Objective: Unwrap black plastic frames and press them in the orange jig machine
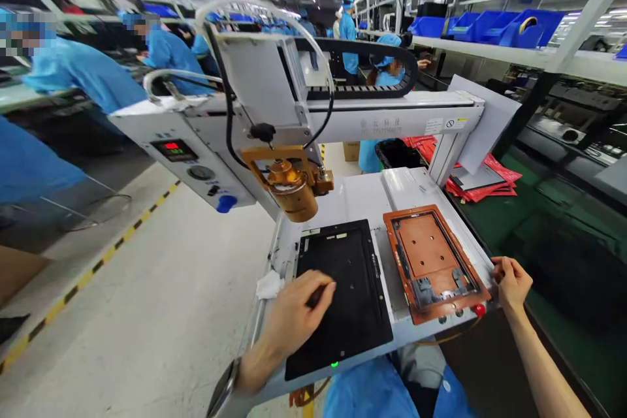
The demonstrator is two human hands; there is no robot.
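Black plate (355,313) lies on the machine bed (360,196) beneath my loosely curled left hand (296,313); my right hand (513,281), fingers bent, is beside the orange fixture (425,251). I can't tell whether either grips anything. White beam (345,121) reads "云科技".

Left fingers (313,279) curled; right fingers (506,267) curled

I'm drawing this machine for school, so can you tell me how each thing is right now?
Display: red and green digits lit.
Green light: on.
Gold head: hanging.
Black plate: lying flat.
Orange plate: lying flat, dark pieces inside.
Left hand: curled, over black plate.
Right hand: curled, at edge of bed.
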